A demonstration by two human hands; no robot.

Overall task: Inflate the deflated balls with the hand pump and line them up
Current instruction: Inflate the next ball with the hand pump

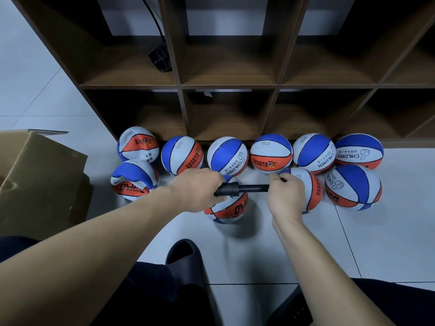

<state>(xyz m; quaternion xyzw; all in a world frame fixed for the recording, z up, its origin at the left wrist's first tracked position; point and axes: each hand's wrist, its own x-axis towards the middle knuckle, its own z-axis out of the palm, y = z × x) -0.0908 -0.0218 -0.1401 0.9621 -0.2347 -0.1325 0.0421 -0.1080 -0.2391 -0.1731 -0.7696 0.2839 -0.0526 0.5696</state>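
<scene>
Down at the foot of the wooden cubby shelf (226, 85), seen from the head camera, the black hand pump (240, 188) lies level with its long axis running from nine o'clock to three o'clock, thick barrel toward nine, thin rod toward three. The left hand (197, 189) curls tight round the barrel end, and the right hand (286, 192) grips the far end, fingers closed over it so that I cannot tell what that end looks like. The pump hangs just above a ball (227, 205) on the pale tiled floor (353, 243), whose orange panel carries black lettering I cannot read whole. Another ball (310, 191) sits right behind the right hand. I count ten balls altogether, all blue, white and orange: six in a row (270, 152) against the shelf's base and four in front of them. Three balls read "CHILDREN" beside a thumbs-up drawing, with small Chinese characters too fine to make out. The two at nine o'clock, one rear (137, 144) and one front (134, 180), look dented and wrinkled; the rest look round. At nine o'clock stands one open cardboard box (42, 175). At six o'clock one black slipper (186, 257) points toward the balls. Up at eleven o'clock a black foot pump (160, 57) with its hose rests in a cubby.
</scene>
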